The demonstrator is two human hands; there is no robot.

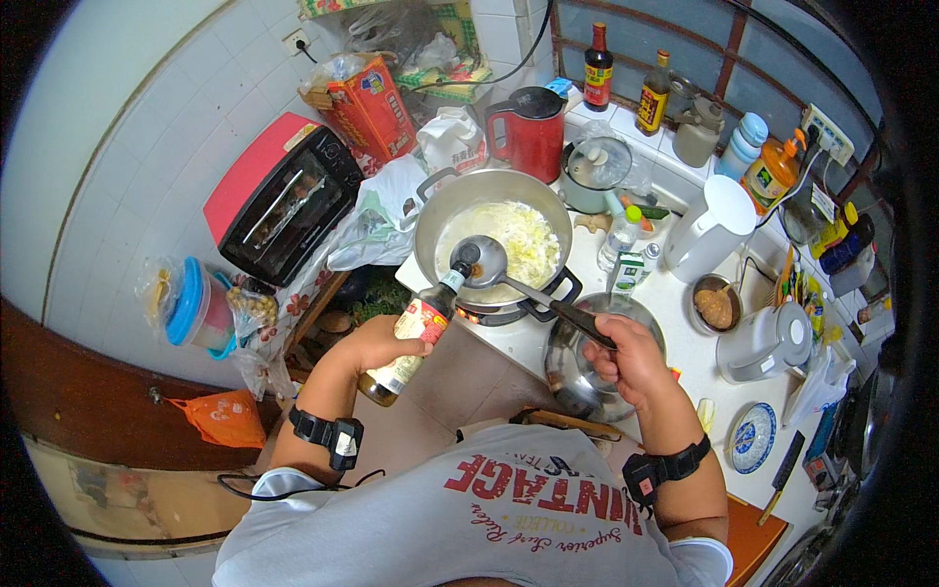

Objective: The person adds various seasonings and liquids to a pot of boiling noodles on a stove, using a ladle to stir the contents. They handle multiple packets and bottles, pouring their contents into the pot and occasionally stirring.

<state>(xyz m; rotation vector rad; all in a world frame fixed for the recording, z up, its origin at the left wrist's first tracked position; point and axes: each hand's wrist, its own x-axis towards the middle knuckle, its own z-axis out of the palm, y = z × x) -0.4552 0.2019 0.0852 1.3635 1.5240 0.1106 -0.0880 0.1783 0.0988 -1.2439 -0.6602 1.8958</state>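
Observation:
In my left hand point(385, 345) is a glass sauce bottle point(414, 337), tilted with its neck over the bowl of a metal ladle point(486, 253). A little brown liquid lies in the ladle beside the bottle's mouth. My right hand point(627, 357) grips the ladle by its black handle. Below the ladle stands a wide metal pot point(495, 182) on a burner point(480, 317) with a reddish glow at its edge. Pale liquid with yellowish-white pieces, perhaps egg or shredded vegetable, fills the pot's bottom. A large shiny metal lid or basin point(568, 367) lies under my right hand, partly hidden by it.
A red toaster oven point(286, 198) stands left of the pot, with plastic bags point(381, 213) between them. Behind are a red electric kettle point(527, 136) and a small lidded pot point(598, 169). At right are a white jug point(710, 227), a patterned plate point(753, 437) and a knife point(782, 473).

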